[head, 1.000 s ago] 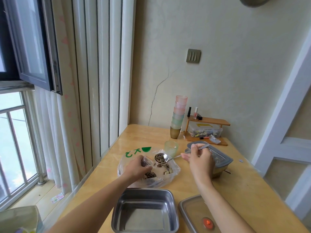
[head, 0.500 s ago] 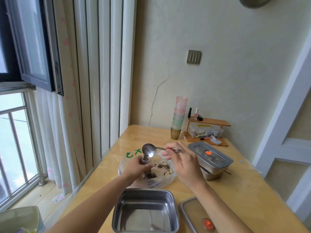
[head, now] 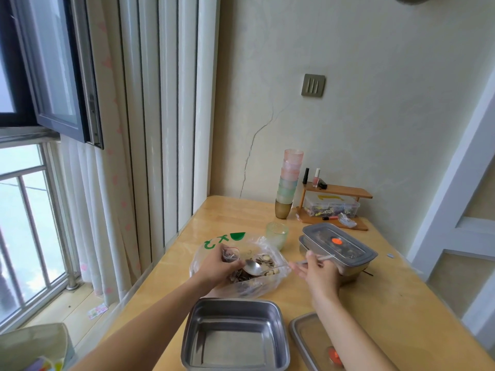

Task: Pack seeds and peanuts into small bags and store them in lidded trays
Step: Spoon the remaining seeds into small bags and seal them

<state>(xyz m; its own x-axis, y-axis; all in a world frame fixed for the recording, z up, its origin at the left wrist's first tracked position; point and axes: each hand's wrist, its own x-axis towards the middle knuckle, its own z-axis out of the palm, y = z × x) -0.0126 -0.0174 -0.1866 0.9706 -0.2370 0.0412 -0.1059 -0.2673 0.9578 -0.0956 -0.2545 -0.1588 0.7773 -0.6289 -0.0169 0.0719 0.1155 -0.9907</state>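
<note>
wooden desk [head: 388, 303]: my left hand [head: 217, 266] grips the small bag [head: 231, 256], right hand [head: 320, 271] grips the spoon [head: 254, 267]; a tilted scoop could spill seeds [head: 265, 262] past the bag's narrow mouth.

Green marks on the plastic bag [head: 211, 245], perhaps characters, are unreadable.

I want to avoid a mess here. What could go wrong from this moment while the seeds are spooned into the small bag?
The small bag in the left hand looks barely wider than the spoon, so seeds may spill past it. The right hand is close to the stacked lidded trays and might bump them.
</note>
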